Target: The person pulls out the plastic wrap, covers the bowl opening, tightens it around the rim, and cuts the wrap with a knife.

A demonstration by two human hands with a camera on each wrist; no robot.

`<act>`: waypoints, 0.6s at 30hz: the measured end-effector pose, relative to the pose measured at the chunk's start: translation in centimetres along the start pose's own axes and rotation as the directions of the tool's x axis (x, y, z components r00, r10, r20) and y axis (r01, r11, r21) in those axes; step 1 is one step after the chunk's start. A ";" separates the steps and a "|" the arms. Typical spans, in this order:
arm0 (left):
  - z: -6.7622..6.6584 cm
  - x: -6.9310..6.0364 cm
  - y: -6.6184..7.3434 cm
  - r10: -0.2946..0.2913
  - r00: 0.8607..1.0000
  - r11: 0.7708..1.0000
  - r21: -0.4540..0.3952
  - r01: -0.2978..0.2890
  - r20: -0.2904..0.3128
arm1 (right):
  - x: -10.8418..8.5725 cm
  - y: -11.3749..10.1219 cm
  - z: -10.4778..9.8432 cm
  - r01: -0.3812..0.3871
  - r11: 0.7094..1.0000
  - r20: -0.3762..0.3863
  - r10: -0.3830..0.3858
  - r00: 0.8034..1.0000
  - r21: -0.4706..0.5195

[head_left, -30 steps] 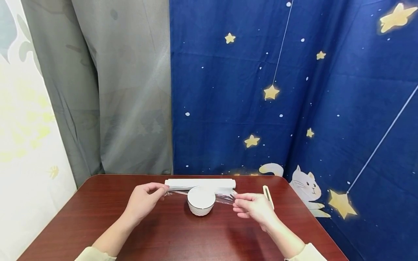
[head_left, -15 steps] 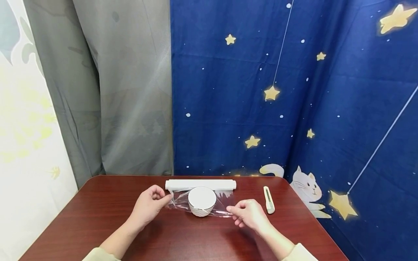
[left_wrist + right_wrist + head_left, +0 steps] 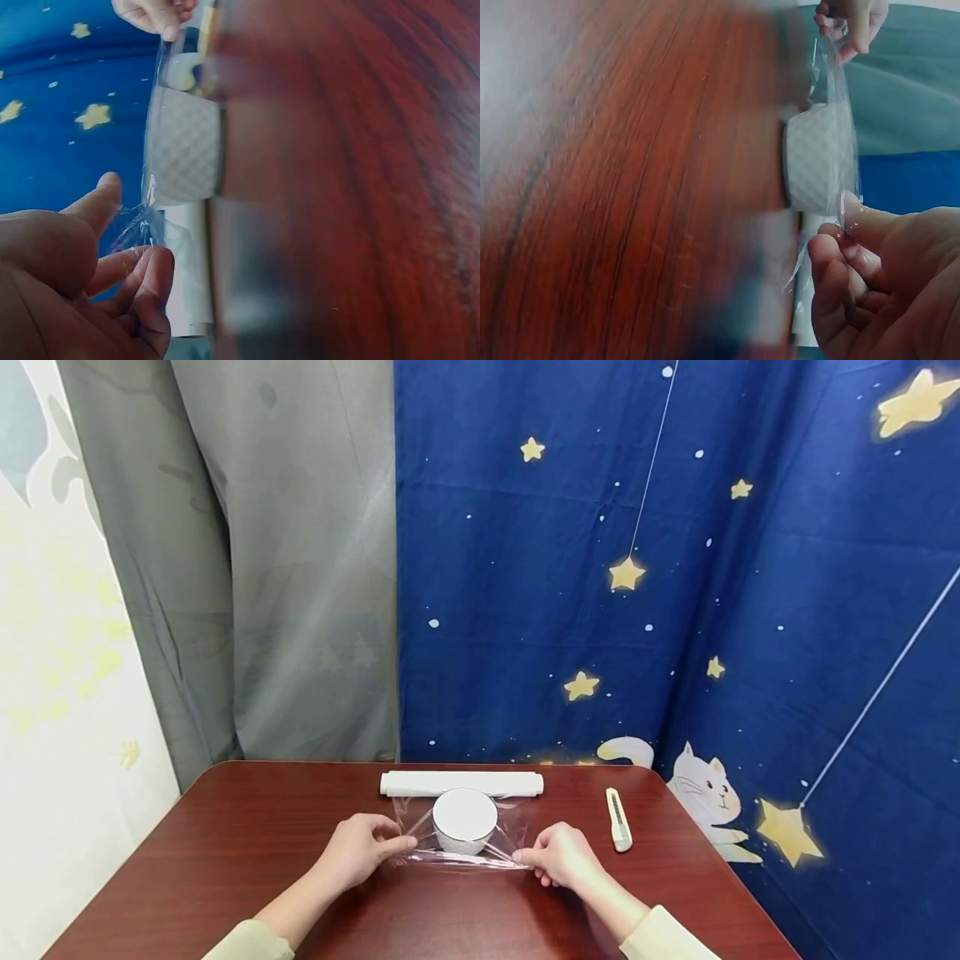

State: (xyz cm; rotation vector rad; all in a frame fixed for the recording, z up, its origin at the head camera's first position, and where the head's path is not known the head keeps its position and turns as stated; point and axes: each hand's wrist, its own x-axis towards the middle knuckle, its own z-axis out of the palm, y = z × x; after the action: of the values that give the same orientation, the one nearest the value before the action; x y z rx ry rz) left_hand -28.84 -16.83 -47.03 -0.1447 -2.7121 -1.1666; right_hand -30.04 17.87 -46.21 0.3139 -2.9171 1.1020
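The clear film [image 3: 459,861] is drawn across the mouth of the white bowl [image 3: 465,814], which stands upright just in front of the film roll [image 3: 461,783], toward the middle of the worktop's [image 3: 300,802] far edge. The left hand [image 3: 363,847] grips the film's near left corner between thumb and curled fingers, where it bunches up; the right hand [image 3: 562,857] pinches the near right corner. Held this far apart, one on each side of the bowl, the hands probably serve to pull the near edge straight, and creases fan from the rim toward both grips. The film appears to run back to the roll, which likely anchors its far side; whether it is joined there is hard to tell.

The roll lies parallel to the far edge and limits the room behind the bowl. A cutter [image 3: 618,821] lies near the worktop's right edge, beyond the right hand and apart from it, so it blocks nothing. Behind the far edge hang a grey curtain [image 3: 315,568] and a blue starry curtain [image 3: 525,543]. The bowl's contents, if any, cannot be made out.
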 end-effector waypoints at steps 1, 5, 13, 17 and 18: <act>0.2 0.0 -0.1 0.022 1.000 1.000 0.017 -0.023 0.012 | 0.2 0.0 0.1 -0.003 1.000 0.012 0.003 1.000 -0.006; 1.2 0.3 -0.5 0.088 0.994 0.993 0.075 -0.093 0.069 | 0.8 -0.2 0.5 -0.017 0.999 0.051 0.019 0.999 -0.037; 6.1 4.2 -6.8 0.199 0.973 0.956 0.195 -0.219 0.120 | 5.0 4.0 3.2 0.041 0.983 0.045 -0.034 0.998 -0.180; 5.0 2.8 -3.2 0.061 0.993 0.965 0.249 -0.084 0.102 | 5.5 3.8 3.7 0.029 0.988 0.042 -0.023 0.999 -0.154; 4.6 2.3 -2.2 0.037 0.995 0.966 0.253 -0.060 0.096 | 4.9 2.7 3.3 0.013 0.991 0.047 -0.007 0.999 -0.132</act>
State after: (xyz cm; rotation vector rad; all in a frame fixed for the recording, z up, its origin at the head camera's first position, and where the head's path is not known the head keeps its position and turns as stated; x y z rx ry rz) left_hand -32.07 -14.98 -51.18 -0.2303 -2.8898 -0.8055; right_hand -35.13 16.77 -50.13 0.3555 -3.0072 0.9063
